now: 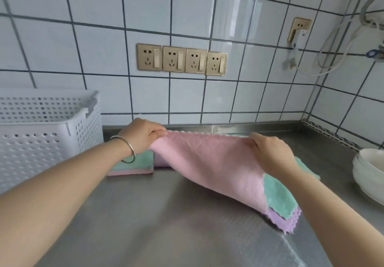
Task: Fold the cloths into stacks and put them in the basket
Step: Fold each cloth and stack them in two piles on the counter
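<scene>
Both hands hold one soft pink square cloth by its far edge: the left hand, with a thin silver bangle on its wrist, pinches the far left corner between thumb and fingertips, and the right hand grips the far right part of the same edge with curled fingers. That edge is raised off the brushed steel worktop, so the cloth slopes down toward the near right. Under its near right corner lie a flat mint-green cloth and a lilac cloth with a zigzag edge, spread on the worktop; more green shows beyond the right wrist. Just beside the left wrist sits a folded stack, green on top with pink beneath, and a further fold of pink lies next to it, partly hidden by the held cloth. A white perforated plastic basket stands at the left end of the worktop against the white tiled wall; what it holds cannot be seen. At the right edge stand stacked white bowls. Four gold wall sockets sit in a row on the tiles.
</scene>
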`<state>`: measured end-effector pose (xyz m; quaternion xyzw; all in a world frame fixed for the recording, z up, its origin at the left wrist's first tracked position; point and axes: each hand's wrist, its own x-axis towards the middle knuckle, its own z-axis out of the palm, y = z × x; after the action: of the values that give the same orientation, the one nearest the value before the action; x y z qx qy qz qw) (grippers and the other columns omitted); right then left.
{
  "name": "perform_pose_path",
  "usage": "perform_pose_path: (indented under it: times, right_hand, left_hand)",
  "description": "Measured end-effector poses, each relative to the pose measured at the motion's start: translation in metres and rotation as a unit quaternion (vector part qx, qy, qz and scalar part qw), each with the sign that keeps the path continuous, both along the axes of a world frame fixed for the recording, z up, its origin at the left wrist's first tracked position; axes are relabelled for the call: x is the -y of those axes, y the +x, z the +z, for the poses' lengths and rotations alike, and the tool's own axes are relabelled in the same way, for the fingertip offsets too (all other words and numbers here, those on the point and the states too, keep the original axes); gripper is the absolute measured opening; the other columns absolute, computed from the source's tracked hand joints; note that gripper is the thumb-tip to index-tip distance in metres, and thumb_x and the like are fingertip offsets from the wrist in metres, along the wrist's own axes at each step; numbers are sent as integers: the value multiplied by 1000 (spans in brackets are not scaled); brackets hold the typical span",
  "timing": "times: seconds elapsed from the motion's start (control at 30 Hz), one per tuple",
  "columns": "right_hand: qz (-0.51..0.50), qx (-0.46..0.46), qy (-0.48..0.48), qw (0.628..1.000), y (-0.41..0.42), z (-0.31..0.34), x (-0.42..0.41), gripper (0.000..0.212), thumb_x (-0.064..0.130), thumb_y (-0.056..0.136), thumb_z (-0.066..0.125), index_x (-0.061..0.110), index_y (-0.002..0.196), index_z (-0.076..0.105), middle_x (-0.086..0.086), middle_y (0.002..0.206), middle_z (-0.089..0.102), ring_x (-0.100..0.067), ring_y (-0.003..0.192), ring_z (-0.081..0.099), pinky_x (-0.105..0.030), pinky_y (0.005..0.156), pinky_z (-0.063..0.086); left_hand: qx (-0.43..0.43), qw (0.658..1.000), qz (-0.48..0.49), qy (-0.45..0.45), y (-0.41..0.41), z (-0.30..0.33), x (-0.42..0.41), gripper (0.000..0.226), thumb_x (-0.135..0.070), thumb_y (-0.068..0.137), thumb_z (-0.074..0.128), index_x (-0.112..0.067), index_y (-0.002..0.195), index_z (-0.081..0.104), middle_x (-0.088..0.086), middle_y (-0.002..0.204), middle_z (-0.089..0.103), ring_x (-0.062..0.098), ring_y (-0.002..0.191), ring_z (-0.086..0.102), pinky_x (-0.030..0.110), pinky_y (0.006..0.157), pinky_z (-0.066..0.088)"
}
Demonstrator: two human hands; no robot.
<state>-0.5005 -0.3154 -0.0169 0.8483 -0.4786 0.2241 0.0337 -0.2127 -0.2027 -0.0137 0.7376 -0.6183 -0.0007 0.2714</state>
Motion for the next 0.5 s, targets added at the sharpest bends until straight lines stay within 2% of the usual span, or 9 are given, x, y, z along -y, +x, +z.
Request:
perform_pose_path:
  times: [0.07,0.13,0.23,0.3,0.4,0.5]
  right_hand:
    - [31,1,6,999,38,5,1,20,25,96,39,16,85,52,-15,94,66,-38,84,57,-34,59,31]
    - [39,25,22,999,73,15,5,21,23,96,38,14,91,56,-14,98,66,-34,82,55,-34,61,36]
    - [39,92,16,995,110,39,7,23,15,94,39,13,97,62,-16,103,65,-34,85,54,-32,63,38]
    - [54,156,-19,986,122,53,2,28,9,93,40,10,107,64,-16,110,64,-35,93,55,-34,69,41]
    - [103,202,-109,968,120,60,-15,31,-2,89,44,3,113,63,-16,111,64,-36,102,55,-39,77,45]
    - [176,186,-156,954,96,46,-36,24,1,88,47,0,100,67,-15,95,66,-35,87,60,-41,68,48]
  left_hand:
    - [28,997,61,-24,28,15,-12,25,-28,94,50,-19,104,71,5,106,72,25,101,63,28,87,45]
    - [64,989,121,-51,50,32,-19,25,-31,95,48,-23,106,70,9,107,71,30,100,62,31,86,47]
    - [163,963,197,-84,69,65,-32,28,-29,96,42,-34,112,64,9,113,68,35,99,62,33,80,47]
    - [184,950,217,-130,74,83,-46,32,-22,95,41,-34,112,64,9,112,69,35,98,63,33,79,47]
    - [165,946,198,-198,75,90,-81,32,-15,92,45,-30,108,68,6,109,72,32,97,65,35,81,51]
    - [181,954,109,-214,68,68,-124,30,-21,87,47,-25,102,73,-1,101,75,22,90,69,28,81,50]
